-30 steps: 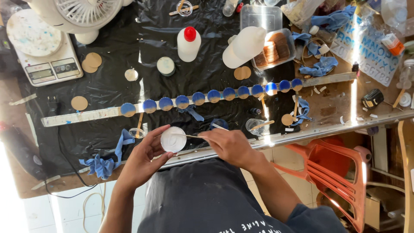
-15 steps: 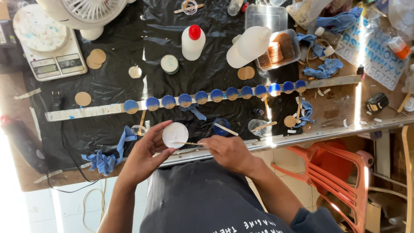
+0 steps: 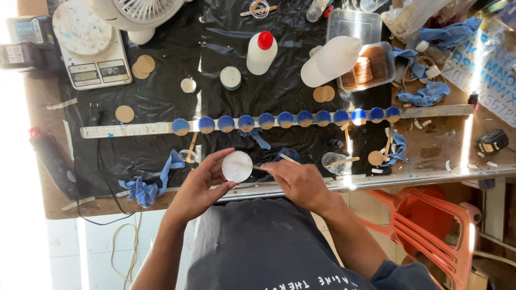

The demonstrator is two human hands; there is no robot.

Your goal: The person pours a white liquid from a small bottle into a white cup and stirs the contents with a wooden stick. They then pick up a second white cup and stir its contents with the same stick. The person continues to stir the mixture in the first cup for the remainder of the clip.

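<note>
Head view. The tabletop [image 3: 37, 182] is brown board, largely covered by black plastic sheeting [image 3: 161, 102]; pale floor tiles show below its near edge, and an orange plastic chair [image 3: 430, 225] stands at lower right.

Containers: a white bottle with a red cap [image 3: 261, 52] stands upright at the far centre. A larger white bottle [image 3: 330, 60] lies tilted against a clear tray of brown discs [image 3: 371, 67]. A clear empty tub [image 3: 352, 24] sits behind it. A small clear cup [image 3: 334, 162] near the front edge holds a wooden stick [image 3: 344, 160]; its contents cannot be made out.

Hands: the left hand [image 3: 200, 185] has its fingers clamped on the rim of a white disc [image 3: 237, 166], held just above the front edge. The right hand [image 3: 300, 181] has its fingers pinched together on a thin stick [image 3: 258, 167], whose tip touches the disc's edge.

Surroundings: a long metal strip [image 3: 123, 130] crosses the sheeting carrying a row of blue discs [image 3: 285, 119]. A digital scale [image 3: 91, 53] and a white fan [image 3: 141, 13] occupy the far left. Blue cloths [image 3: 148, 188] lie near the left hand. Loose brown discs [image 3: 141, 66] are scattered about.
</note>
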